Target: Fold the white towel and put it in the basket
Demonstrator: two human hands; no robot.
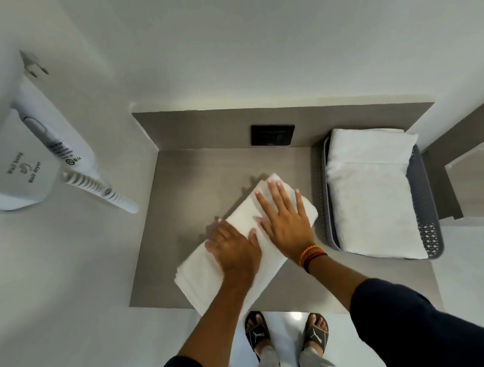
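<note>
A white towel (pixel 201 276), folded into a long strip, lies slantwise on the grey counter (pixel 184 205), its near end hanging over the front edge. My left hand (pixel 234 247) rests flat on its middle, fingers together and curled a little at the strip's left edge. My right hand (pixel 284 217) presses flat on the far half with fingers spread. Neither hand grips the cloth. At the right stands a dark grey perforated basket (pixel 429 226), with a folded white towel (pixel 372 199) lying in it.
A white wall-mounted hair dryer (pixel 44 152) with a coiled cord (pixel 102 191) hangs on the left wall. A black socket plate (pixel 273 134) sits on the counter's back panel. Below the counter edge I see my feet in black sandals (pixel 287 333).
</note>
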